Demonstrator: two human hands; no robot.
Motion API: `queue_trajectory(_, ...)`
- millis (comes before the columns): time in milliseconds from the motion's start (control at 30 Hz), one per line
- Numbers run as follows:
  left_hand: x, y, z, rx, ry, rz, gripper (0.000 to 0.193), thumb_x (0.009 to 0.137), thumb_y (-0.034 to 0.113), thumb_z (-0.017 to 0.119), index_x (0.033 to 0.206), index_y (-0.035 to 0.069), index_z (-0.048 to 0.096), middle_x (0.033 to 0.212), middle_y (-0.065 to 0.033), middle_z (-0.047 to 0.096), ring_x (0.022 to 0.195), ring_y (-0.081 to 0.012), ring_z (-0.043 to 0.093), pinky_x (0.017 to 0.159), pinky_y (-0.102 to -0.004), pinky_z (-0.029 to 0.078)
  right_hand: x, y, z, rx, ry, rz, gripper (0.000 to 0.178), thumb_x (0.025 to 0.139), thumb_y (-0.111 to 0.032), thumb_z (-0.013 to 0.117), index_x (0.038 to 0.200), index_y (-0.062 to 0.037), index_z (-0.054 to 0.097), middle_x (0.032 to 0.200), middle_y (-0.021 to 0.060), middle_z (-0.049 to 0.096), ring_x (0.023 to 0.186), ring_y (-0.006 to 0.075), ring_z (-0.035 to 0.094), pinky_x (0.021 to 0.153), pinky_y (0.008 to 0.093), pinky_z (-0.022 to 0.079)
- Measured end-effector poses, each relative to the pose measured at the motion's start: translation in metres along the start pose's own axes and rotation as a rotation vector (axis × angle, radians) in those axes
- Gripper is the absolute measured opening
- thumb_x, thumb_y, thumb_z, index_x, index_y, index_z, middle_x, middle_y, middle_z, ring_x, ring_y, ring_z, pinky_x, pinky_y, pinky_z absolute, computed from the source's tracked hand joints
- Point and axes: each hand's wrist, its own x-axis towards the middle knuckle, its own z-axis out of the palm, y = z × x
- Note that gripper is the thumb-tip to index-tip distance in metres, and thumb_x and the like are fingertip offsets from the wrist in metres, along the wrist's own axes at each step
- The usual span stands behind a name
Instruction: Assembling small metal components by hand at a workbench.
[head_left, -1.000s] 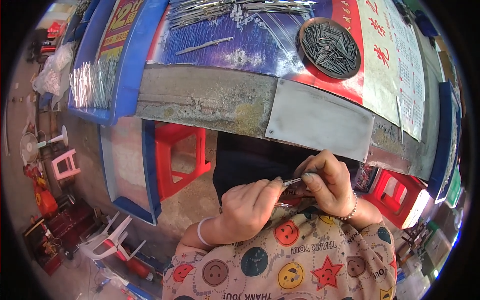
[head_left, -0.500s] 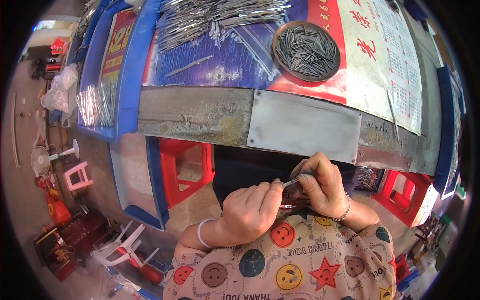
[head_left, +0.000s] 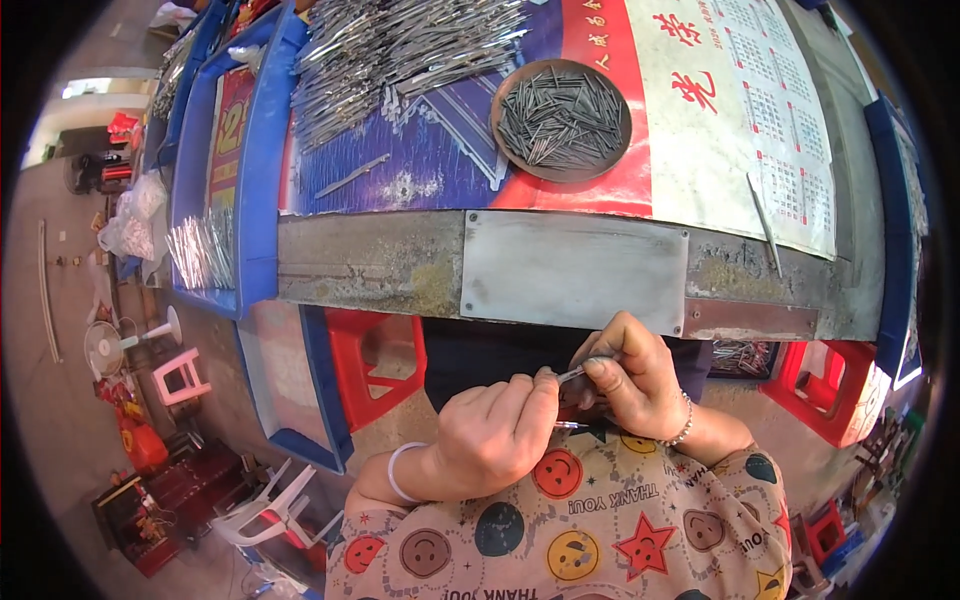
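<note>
A rod (head_left: 571, 375) is being held up between the person's two hands, just off the counter's near edge. The left grip (head_left: 500, 430) is clamping one end between thumb and fingers; the right grip (head_left: 638, 380) is pinching the other. Handling of this one is seeming under way, since neither grip is letting go. Many more are lying about, but the view is not showing which of them are finished.

The rod is looking thin, straight and grey, tilting slightly up toward 2 o'clock; the fingers are hiding its ends. A pen-like thing (head_left: 570, 425) is showing just below it, at 6 o'clock.

From the hands, a bare plate (head_left: 575, 270) is covering the edge of the counter (head_left: 370, 245) at 12 o'clock, and a dish (head_left: 623, 150) beyond is holding dark pins (head_left: 562, 115). A heap (head_left: 400, 50) of shiny strips is spreading at 11, with a lone strip (head_left: 352, 175) lying nearer. A blue tray (head_left: 262, 180) is holding bright sticks (head_left: 203, 250) at 10; a slim stick (head_left: 765, 225) is lying at 2.
</note>
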Motion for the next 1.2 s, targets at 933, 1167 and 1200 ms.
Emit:
queue_trajectory(933, 0.087, 0.003, -0.011, -0.057, -0.064, 0.104, 0.017, 0.071, 0.003, 0.063, 0.087, 0.001, 0.059, 0.060, -0.0030, 0.048, 0.047, -0.0141, 0.052, 0.040, -0.0262, 0.038, -0.005, -0.023, -0.049, 0.234, 0.185, -0.078, 0.009, 0.092, -0.007, 0.047, 0.095, 0.0021, 0.046, 0.077, 0.0067, 0.062, 0.060, 0.0063, 0.056, 0.056, 0.0208, 0.047)
queue_trajectory(1167, 0.202, -0.039, -0.022, -0.159, 0.077, -0.020, 0.016, 0.075, 0.006, 0.072, 0.082, 0.002, 0.058, 0.065, -0.0095, 0.058, 0.050, -0.0173, 0.054, 0.046, -0.0275, 0.040, -0.031, -0.019, -0.088, -0.080, 0.512, -0.240, 0.012, 0.089, -0.009, 0.054, 0.093, 0.0012, 0.050, 0.078, 0.0098, 0.062, 0.063, 0.0118, 0.059, 0.058, 0.0236, 0.047)
queue_trajectory(1200, 0.223, -0.047, -0.021, -0.113, 0.074, -0.045, 0.015, 0.076, 0.008, 0.071, 0.081, 0.002, 0.058, 0.062, -0.0095, 0.057, 0.049, -0.0154, 0.053, 0.046, -0.0268, 0.039, -0.034, -0.013, -0.092, -0.190, 0.553, -0.262, 0.011, 0.085, -0.009, 0.058, 0.090, -0.0010, 0.051, 0.075, 0.0100, 0.061, 0.061, 0.0163, 0.060, 0.057, 0.0265, 0.047)
